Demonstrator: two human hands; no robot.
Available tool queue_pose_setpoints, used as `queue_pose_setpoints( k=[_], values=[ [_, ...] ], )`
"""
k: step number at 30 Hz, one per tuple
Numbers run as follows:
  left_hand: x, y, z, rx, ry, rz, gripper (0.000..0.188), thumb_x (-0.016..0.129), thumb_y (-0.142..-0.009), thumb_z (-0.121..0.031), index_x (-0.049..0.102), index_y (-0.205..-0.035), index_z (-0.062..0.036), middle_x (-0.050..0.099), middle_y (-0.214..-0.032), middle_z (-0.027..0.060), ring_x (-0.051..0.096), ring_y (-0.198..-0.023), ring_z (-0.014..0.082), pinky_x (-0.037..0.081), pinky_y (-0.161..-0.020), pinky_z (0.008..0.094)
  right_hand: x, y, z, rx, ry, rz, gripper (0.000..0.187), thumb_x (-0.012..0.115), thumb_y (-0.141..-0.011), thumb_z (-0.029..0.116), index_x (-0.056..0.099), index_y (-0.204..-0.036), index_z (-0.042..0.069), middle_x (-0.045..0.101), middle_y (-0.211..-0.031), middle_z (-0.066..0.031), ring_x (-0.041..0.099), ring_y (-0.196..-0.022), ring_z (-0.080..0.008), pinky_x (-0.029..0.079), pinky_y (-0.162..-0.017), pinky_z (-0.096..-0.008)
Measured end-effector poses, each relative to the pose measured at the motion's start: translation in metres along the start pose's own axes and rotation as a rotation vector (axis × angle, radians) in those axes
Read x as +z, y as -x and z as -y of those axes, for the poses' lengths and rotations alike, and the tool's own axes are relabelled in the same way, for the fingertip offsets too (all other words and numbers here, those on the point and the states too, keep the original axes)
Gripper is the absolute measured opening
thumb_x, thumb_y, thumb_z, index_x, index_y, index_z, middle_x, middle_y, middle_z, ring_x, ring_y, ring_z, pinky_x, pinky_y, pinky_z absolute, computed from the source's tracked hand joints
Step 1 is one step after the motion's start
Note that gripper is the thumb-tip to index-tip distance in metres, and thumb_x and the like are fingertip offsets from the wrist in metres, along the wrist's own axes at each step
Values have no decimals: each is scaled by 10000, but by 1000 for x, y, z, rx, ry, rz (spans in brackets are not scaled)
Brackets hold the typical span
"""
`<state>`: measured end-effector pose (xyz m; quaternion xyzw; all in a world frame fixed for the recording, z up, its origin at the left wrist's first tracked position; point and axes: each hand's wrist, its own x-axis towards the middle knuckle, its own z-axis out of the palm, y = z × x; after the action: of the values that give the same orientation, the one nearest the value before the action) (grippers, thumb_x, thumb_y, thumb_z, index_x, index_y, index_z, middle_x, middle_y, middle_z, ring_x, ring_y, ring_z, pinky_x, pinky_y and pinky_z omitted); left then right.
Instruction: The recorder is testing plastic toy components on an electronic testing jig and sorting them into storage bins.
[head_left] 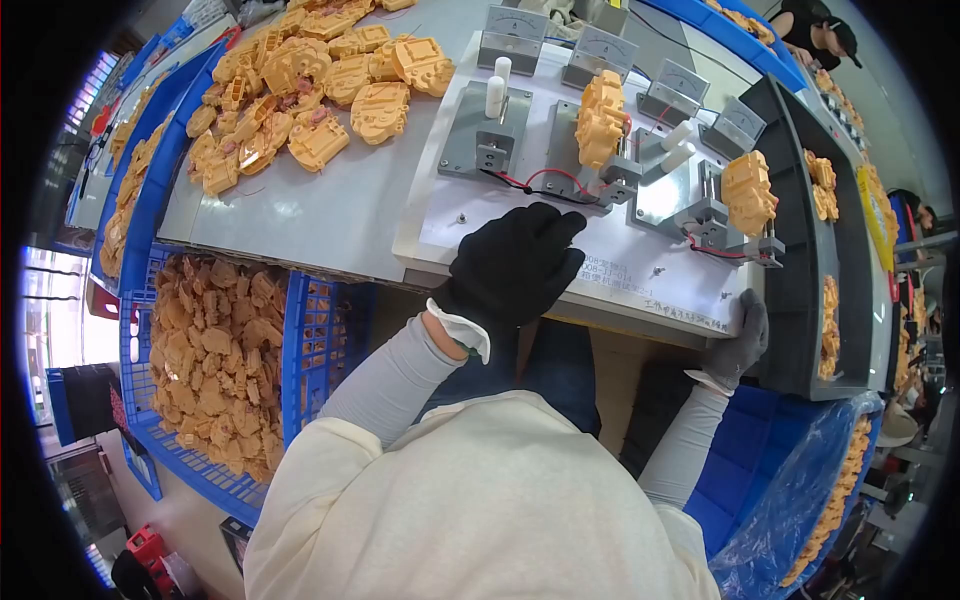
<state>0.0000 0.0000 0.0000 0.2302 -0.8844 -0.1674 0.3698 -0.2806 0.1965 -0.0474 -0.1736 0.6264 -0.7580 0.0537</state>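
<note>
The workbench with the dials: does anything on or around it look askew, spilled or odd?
Nothing looks plainly spilled or broken. One oddity: the left hand is gloved in black, while the right hand looks grey, so they seem mismatched. The orange parts at upper left lie jumbled.

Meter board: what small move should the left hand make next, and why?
Probably reach the left hand toward a loose orange housing: the hand shows nothing held, and the two white pegs on the leftmost metal plate look bare, while a mounted housing stands just to their right.
</note>
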Motion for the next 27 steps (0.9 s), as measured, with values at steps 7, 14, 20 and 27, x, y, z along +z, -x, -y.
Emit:
queue_pose_setpoints(
  k=[7,14,20,27],
  values=[
    [-2,1,1,25,-21,-34,288,698,-746,-202,632,-1016,-125,591,-904,72,611,-690,231,504,-581,321,1,3,-3,1,59,10,388,490,-924,270,571,-1087,-74,585,-1074,-138,554,-982,-194,448,-882,-314],
    [-1,1,-1,52,-38,-63,300,699,-744,-198,633,-1029,-131,592,-891,72,607,-672,231,499,-565,322,-2,3,-3,-110,171,34,317,503,-908,220,613,-1030,-50,600,-1022,-111,561,-936,-171,448,-864,-304],
    [-1,1,-7,9,-16,-5,270,638,-776,-187,613,-1033,-108,569,-872,80,591,-755,243,497,-633,340,12,7,8,-125,138,-13,246,527,-878,166,645,-956,-35,615,-903,-72,569,-852,-140,463,-784,-270],
    [4,6,-20,3,301,-97,292,688,-718,-76,636,-1005,-95,611,-818,94,608,-664,259,501,-572,335,13,7,10,-70,24,15,229,564,-877,180,654,-937,-22,626,-899,-61,568,-846,-122,452,-789,-258]
  ],
)
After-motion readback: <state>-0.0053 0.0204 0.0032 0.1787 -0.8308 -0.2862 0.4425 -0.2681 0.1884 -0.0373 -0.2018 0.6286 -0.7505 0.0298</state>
